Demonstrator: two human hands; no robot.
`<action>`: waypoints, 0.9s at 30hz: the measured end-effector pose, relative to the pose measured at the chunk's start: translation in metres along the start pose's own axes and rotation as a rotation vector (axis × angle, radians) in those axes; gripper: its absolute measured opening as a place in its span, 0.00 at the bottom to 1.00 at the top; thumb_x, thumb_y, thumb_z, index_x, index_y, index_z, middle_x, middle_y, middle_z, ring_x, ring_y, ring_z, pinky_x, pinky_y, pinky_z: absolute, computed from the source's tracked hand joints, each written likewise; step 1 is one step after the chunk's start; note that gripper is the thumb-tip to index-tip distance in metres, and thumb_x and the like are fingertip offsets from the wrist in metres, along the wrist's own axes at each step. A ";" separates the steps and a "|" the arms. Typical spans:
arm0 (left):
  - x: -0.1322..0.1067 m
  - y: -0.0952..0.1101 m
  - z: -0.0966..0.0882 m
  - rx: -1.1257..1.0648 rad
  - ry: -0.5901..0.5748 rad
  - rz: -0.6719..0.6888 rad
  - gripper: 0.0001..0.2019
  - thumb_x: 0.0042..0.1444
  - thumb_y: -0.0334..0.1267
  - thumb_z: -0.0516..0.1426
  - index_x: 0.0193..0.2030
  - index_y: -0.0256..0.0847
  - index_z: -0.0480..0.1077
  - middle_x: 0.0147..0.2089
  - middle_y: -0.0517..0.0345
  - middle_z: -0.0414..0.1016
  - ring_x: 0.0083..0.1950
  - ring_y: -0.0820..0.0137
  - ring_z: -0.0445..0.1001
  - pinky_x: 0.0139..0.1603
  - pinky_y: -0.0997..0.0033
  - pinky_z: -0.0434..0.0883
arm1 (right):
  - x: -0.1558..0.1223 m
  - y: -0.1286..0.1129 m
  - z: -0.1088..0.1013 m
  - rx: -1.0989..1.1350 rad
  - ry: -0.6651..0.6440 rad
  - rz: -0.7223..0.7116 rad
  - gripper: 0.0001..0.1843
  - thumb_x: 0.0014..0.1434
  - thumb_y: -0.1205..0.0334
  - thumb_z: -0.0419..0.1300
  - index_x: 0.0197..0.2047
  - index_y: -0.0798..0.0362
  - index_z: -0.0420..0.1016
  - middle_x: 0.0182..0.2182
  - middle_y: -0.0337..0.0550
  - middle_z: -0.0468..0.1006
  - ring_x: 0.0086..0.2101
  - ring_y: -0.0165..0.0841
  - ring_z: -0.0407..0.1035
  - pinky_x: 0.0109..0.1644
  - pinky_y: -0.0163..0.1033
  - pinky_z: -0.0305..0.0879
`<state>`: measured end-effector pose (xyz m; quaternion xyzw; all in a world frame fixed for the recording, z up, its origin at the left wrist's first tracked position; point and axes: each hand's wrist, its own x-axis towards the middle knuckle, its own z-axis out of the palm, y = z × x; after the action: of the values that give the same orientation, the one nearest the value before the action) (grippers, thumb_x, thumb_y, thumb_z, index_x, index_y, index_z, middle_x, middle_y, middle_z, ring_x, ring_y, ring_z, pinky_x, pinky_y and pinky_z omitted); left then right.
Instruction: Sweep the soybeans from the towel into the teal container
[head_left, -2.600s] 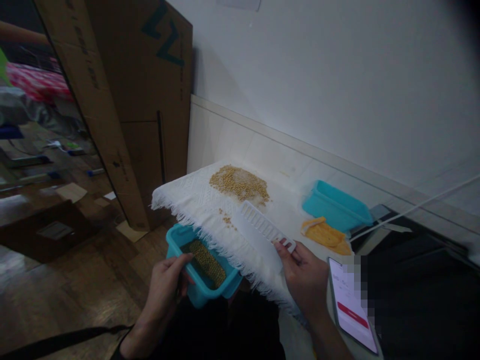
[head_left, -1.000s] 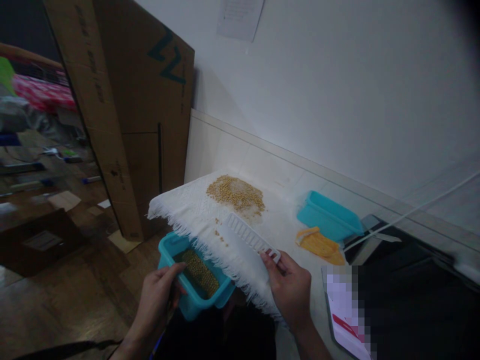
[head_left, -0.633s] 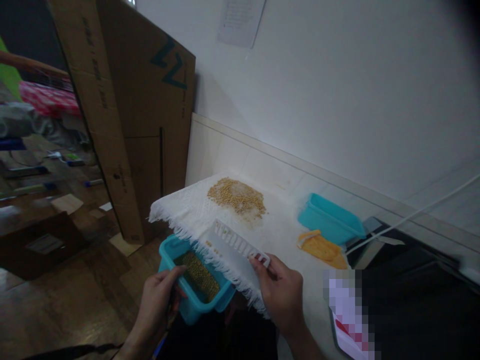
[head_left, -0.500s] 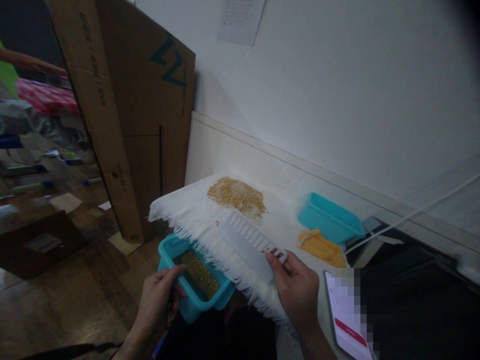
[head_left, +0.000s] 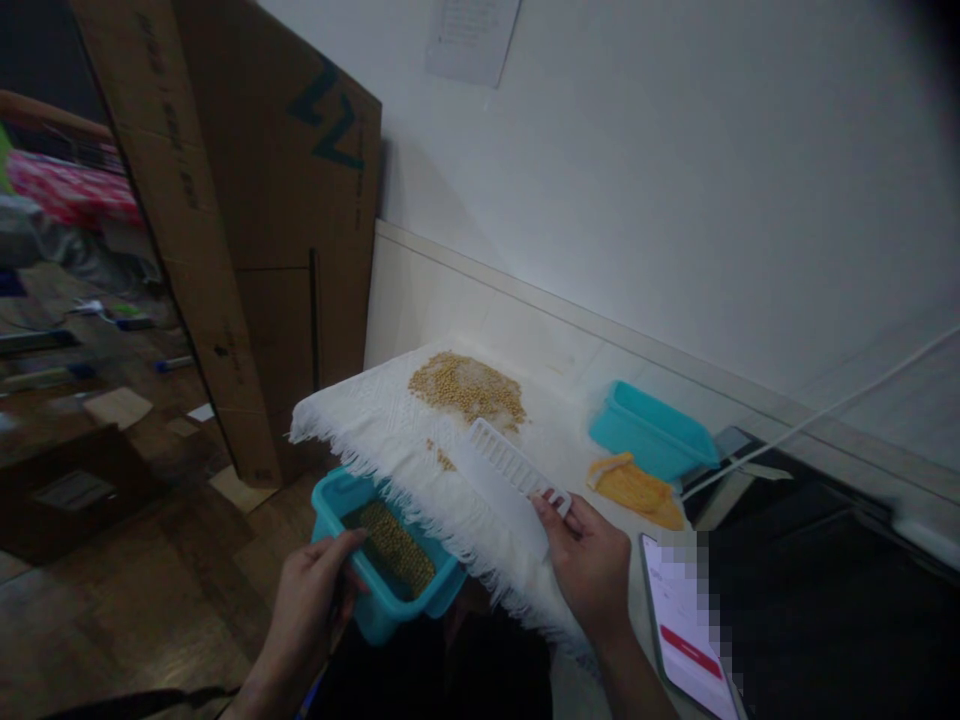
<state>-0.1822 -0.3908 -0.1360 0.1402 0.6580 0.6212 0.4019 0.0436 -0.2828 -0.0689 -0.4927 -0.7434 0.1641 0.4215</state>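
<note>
My left hand (head_left: 311, 605) grips the near rim of a teal bin (head_left: 382, 560) half filled with greenish beans, held just below the fringed edge of a white cloth (head_left: 390, 425). My right hand (head_left: 589, 565) pinches the end of a white slotted plastic scraper (head_left: 499, 470) that lies on the cloth. A small clump of tan beans (head_left: 444, 460) sits just left of the scraper's blade. A larger pile of tan beans (head_left: 466, 388) lies farther back on the cloth.
A second teal bin (head_left: 649, 432) and a yellow cloth (head_left: 636, 488) sit at the right on the counter. A phone (head_left: 686, 630) lies beside my right wrist. Tall cardboard boxes (head_left: 247, 200) stand at the left. A white cable (head_left: 817, 415) crosses the right side.
My right hand swept the scraper toward the cloth's edge over the bin, then drew it back up onto the cloth. A small clump of beans now lies beside the blade. The left hand kept holding the bin.
</note>
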 end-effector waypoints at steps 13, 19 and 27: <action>-0.002 0.002 0.002 -0.010 -0.016 0.015 0.22 0.45 0.51 0.59 0.09 0.40 0.65 0.04 0.65 0.56 0.08 0.78 0.52 0.10 0.78 0.48 | -0.012 -0.001 -0.003 0.033 -0.008 -0.020 0.16 0.60 0.53 0.58 0.37 0.57 0.79 0.29 0.45 0.82 0.28 0.34 0.76 0.28 0.30 0.67; -0.001 0.002 0.002 0.007 0.005 0.018 0.23 0.43 0.52 0.59 0.08 0.40 0.64 0.03 0.64 0.55 0.07 0.78 0.51 0.11 0.77 0.48 | -0.013 -0.003 0.004 0.077 -0.023 0.004 0.17 0.59 0.52 0.58 0.37 0.58 0.78 0.26 0.44 0.81 0.27 0.33 0.74 0.30 0.31 0.68; -0.004 0.004 0.002 -0.015 0.007 0.013 0.22 0.43 0.51 0.59 0.08 0.40 0.64 0.04 0.65 0.55 0.07 0.78 0.51 0.10 0.78 0.47 | -0.010 -0.005 0.010 0.087 -0.045 0.002 0.16 0.59 0.52 0.58 0.37 0.57 0.78 0.26 0.44 0.80 0.27 0.34 0.74 0.31 0.32 0.69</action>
<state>-0.1796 -0.3908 -0.1305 0.1393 0.6539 0.6290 0.3967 0.0345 -0.2917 -0.0762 -0.4709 -0.7444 0.2076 0.4255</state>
